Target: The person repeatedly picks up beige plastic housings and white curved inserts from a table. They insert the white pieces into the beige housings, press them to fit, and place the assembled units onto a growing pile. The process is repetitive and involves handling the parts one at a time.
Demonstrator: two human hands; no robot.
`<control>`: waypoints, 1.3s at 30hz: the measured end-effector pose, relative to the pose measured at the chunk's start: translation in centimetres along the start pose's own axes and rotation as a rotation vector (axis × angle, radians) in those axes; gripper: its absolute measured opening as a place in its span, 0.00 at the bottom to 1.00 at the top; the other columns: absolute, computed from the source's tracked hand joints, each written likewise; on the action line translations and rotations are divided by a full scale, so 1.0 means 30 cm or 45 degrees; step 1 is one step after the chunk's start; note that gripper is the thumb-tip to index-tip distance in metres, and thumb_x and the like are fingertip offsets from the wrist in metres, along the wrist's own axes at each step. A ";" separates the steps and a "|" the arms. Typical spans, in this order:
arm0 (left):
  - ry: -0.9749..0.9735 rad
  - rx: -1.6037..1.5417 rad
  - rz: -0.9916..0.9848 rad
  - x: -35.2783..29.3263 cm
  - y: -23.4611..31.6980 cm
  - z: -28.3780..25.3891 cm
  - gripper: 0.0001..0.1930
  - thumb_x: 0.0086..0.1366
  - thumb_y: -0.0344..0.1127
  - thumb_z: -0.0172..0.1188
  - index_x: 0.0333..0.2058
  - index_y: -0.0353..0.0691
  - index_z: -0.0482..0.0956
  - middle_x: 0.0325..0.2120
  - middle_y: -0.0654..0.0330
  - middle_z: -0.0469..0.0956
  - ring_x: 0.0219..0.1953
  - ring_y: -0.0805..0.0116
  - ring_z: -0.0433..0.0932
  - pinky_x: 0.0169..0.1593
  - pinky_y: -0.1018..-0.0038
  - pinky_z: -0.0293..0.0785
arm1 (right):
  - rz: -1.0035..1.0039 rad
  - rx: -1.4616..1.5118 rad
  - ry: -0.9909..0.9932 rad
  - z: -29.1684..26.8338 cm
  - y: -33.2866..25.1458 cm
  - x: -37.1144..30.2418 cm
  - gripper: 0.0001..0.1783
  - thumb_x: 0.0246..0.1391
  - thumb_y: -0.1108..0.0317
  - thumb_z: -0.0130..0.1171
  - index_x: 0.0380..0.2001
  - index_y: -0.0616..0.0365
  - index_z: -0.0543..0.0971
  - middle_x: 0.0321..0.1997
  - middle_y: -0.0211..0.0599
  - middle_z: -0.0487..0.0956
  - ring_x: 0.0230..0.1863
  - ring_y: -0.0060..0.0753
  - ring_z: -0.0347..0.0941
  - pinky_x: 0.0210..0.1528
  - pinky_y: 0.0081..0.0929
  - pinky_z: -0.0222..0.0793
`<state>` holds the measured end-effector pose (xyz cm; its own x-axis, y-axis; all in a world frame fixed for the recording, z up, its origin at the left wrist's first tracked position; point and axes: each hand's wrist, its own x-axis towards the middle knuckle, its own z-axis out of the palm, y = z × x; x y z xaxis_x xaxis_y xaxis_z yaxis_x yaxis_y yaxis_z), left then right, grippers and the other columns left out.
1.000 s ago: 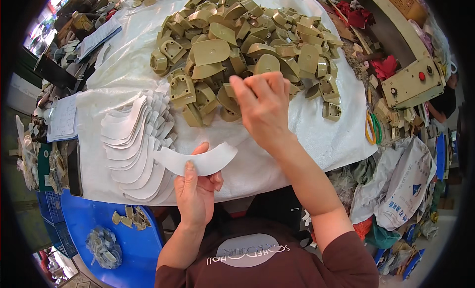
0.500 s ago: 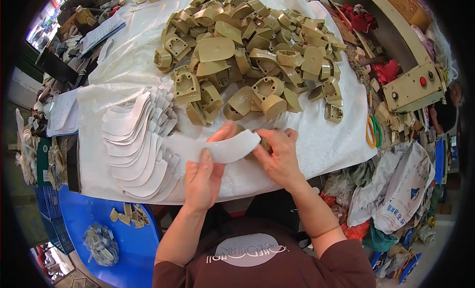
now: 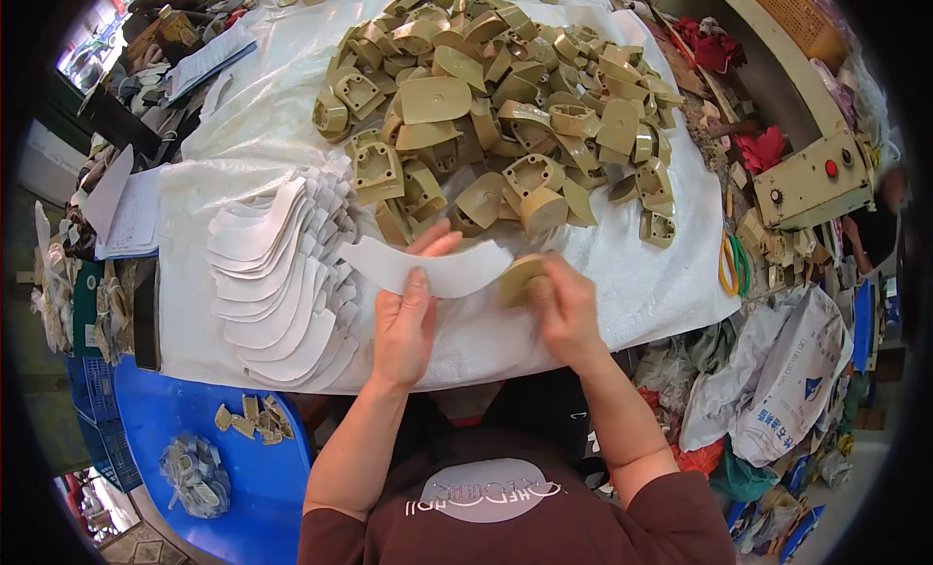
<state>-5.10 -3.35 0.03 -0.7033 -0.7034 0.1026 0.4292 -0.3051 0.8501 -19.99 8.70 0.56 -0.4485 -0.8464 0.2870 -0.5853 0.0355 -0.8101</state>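
Observation:
A curved white strip (image 3: pixel 457 275) is pinched in my left hand (image 3: pixel 404 322), thumb on its near face and fingers behind it. My right hand (image 3: pixel 567 310) grips a tan plastic shoe heel (image 3: pixel 521 277), blurred by motion, close beside the strip's right end. Whether the two pieces touch I cannot tell. Left of my hands lies a fanned stack of similar white strips (image 3: pixel 255 298). Beyond them, a large heap of tan shoe heels (image 3: pixel 433 99) covers the middle of the table, some showing hollow sides with holes.
White plastic sheeting (image 3: pixel 651 278) covers the table. A blue round surface (image 3: pixel 267 478) at lower left bears a plastic-wrapped bundle (image 3: pixel 196 476) and small tan pieces. A control box (image 3: pixel 814 179) stands at right, above white plastic sacks (image 3: pixel 782 371). Papers (image 3: pixel 131 215) lie at left.
My right hand has shifted slightly right and down, and the heel in it now shows more clearly beside the strip's end. The strip has turned, its left end sharper and higher.

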 end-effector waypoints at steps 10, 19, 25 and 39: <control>0.250 -0.125 0.033 -0.091 0.010 0.012 0.17 0.71 0.35 0.45 0.51 0.28 0.69 0.51 0.52 0.70 0.51 0.66 0.70 0.56 0.67 0.66 | -0.059 0.938 0.160 -0.003 -0.101 -0.084 0.20 0.54 0.81 0.54 0.51 0.59 0.67 0.46 0.44 0.76 0.43 0.35 0.76 0.44 0.30 0.73; 0.236 -0.360 -0.160 -0.200 0.045 0.085 0.18 0.71 0.35 0.44 0.54 0.27 0.66 0.51 0.48 0.71 0.51 0.64 0.73 0.53 0.68 0.71 | -0.690 0.298 0.308 0.119 -0.172 -0.031 0.27 0.40 0.87 0.60 0.47 0.58 0.69 0.45 0.46 0.74 0.44 0.53 0.75 0.43 0.41 0.75; 0.170 -0.300 -0.147 -0.210 0.062 0.080 0.20 0.71 0.35 0.42 0.54 0.24 0.65 0.53 0.45 0.69 0.52 0.63 0.73 0.55 0.68 0.71 | -0.722 0.263 0.263 0.124 -0.155 -0.056 0.25 0.42 0.86 0.56 0.46 0.57 0.70 0.46 0.46 0.73 0.46 0.50 0.72 0.45 0.41 0.74; 0.201 0.163 0.011 -0.221 0.083 0.112 0.21 0.71 0.37 0.42 0.54 0.23 0.65 0.49 0.46 0.72 0.51 0.62 0.73 0.55 0.69 0.68 | -0.703 -0.041 0.411 0.126 -0.170 -0.042 0.21 0.40 0.77 0.62 0.40 0.52 0.72 0.41 0.34 0.77 0.39 0.38 0.69 0.40 0.39 0.62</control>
<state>-1.27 2.71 3.21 -0.5977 -0.8009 0.0365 0.3525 -0.2217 0.9092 -13.89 7.58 2.41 -0.2532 -0.5422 0.8012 -0.8060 -0.3397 -0.4847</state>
